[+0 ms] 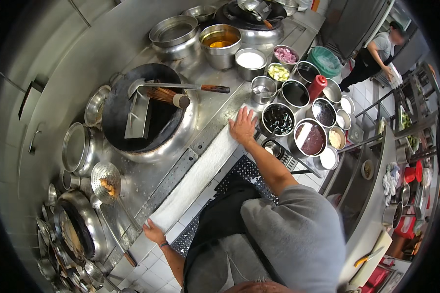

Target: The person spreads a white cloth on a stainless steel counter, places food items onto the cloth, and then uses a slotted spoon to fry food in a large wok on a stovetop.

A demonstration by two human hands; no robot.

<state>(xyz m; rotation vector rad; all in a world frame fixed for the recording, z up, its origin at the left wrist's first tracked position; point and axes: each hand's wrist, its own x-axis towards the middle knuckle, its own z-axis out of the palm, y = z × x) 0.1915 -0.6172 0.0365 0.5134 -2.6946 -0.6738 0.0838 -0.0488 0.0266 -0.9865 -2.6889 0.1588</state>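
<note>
A long folded white towel [196, 179] lies along the front edge of the steel cooking range [176, 172]. My right hand [243, 126] rests palm down on its far end, fingers spread. At the other end, my left hand [154, 232] touches the towel beside the range's edge; its fingers are partly hidden, so its grip is unclear. Behind the towel sits a large black wok [113, 110]. Across that wok lie a ladle [190, 86] with a wooden handle, a bamboo wok brush [167, 97] and a rectangular metal piece [137, 117].
Several steel pots of sauces, such as a dark one [295, 92], crowd my right side, with a red squeeze bottle [317, 86]. An oil pot [220, 42] stands behind. To the left lie a perforated skimmer [106, 181] and a second wok [71, 230]. A person [379, 55] stands beyond.
</note>
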